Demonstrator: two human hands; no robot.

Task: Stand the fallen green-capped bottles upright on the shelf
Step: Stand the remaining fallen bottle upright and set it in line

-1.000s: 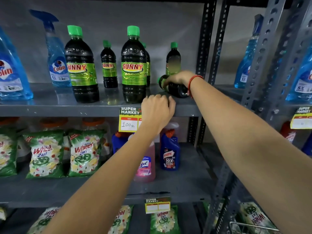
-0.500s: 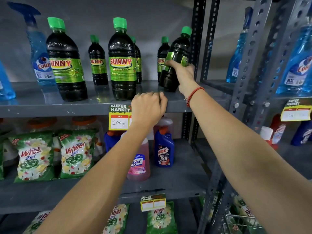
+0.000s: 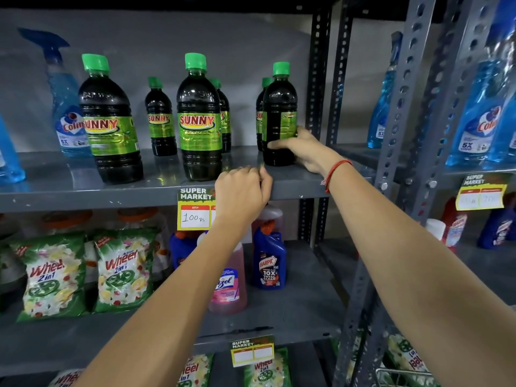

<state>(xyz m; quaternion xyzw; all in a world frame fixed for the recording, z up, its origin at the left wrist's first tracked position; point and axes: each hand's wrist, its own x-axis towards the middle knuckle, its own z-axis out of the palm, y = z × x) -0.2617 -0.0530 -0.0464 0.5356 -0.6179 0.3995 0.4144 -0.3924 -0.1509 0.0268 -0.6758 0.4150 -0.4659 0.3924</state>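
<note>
A small dark green-capped bottle (image 3: 279,107) stands upright at the right end of the grey shelf (image 3: 83,195), label turned sideways. My right hand (image 3: 303,148) wraps around its lower half, fingers across the front. My left hand (image 3: 241,191) grips the shelf's front lip beside the price tag. Two large green-capped bottles (image 3: 109,121) (image 3: 199,118) stand upright at the front. Smaller ones (image 3: 159,118) stand behind, one partly hidden by the held bottle. No bottle lies on its side.
Blue spray bottles (image 3: 65,107) stand at the shelf's left end and on the neighbouring rack (image 3: 480,115). Perforated steel uprights (image 3: 318,79) rise just right of the held bottle. A lower shelf carries detergent packets (image 3: 122,269) and cleaner bottles (image 3: 269,261).
My right hand lifted the fallen bottle off its side, tilted it up and set it upright on the shelf. My left hand stayed on the shelf edge.
</note>
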